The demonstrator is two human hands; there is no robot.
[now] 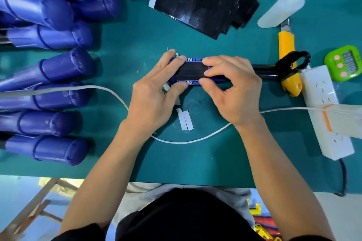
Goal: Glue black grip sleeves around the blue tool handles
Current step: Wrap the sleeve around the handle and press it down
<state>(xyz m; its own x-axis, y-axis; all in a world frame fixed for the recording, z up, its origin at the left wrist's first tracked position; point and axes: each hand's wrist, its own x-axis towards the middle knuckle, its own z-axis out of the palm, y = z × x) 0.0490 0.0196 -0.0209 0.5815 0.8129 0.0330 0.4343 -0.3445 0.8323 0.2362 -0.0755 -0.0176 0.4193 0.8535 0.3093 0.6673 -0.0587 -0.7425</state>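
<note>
Crosswise, the blue handle [188,82] lies left to right, its black grip sleeve [193,69] between left hand [154,92] and right hand [233,88], both pinching that handle.

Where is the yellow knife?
In the head view, the yellow utility knife lies right of the right hand, beside the power strip, under the black tool head.

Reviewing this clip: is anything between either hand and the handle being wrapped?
Nothing visible. The left hand and right hand both grip the sleeved handle directly. The white cable loops nearer the person, by the wrists, not between.
</note>
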